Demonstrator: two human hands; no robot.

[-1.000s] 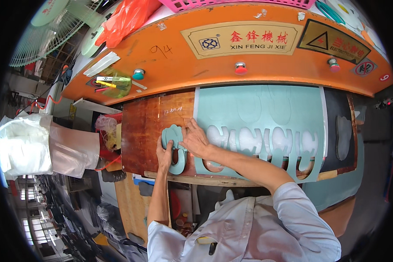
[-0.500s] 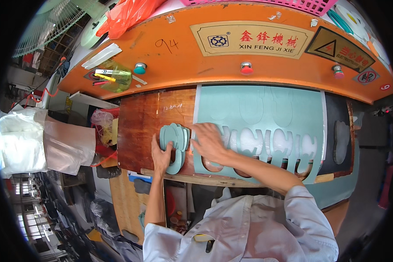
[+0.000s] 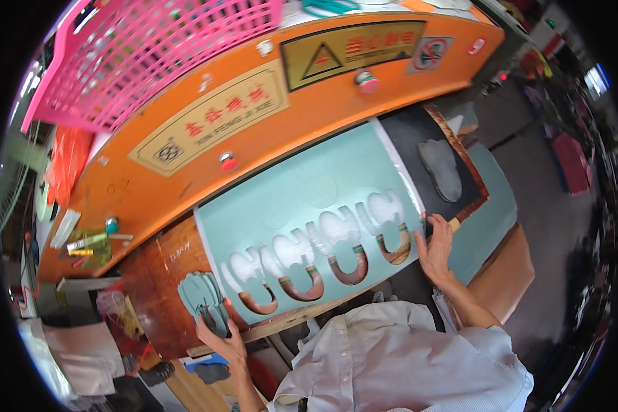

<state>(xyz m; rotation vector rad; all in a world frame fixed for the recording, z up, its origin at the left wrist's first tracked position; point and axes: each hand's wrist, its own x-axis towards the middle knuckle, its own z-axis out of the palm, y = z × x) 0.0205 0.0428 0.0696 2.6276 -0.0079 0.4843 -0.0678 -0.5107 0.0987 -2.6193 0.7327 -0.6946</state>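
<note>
A pale green sheet (image 3: 288, 185) lies across the work board, with a row of rounded and U-shaped cut-outs along its near side. White shows through the rounded holes and brown board through the U-shaped ones. To the left of the sheet rests a stack of cut green pieces (image 3: 198, 288). My left hand (image 3: 223, 340) is at the near end of that stack, thumb and fingers apart, the thumb close to the sheet's near left corner. By the sheet's right edge, my right hand (image 3: 435, 250) has its fingers spread and holds nothing.
An orange machine beam (image 3: 254, 147) with red and green buttons spans the far side. Above it sits a pink basket (image 3: 165, 55). A grey sole-shaped piece (image 3: 441, 170) lies on the dark pad at right. Pens stand in a yellowish holder (image 3: 96, 250) at left.
My right hand has moved from beside the stack to the sheet's right edge. My left hand has slid toward the stack's near end. The view has turned and shifted right.
</note>
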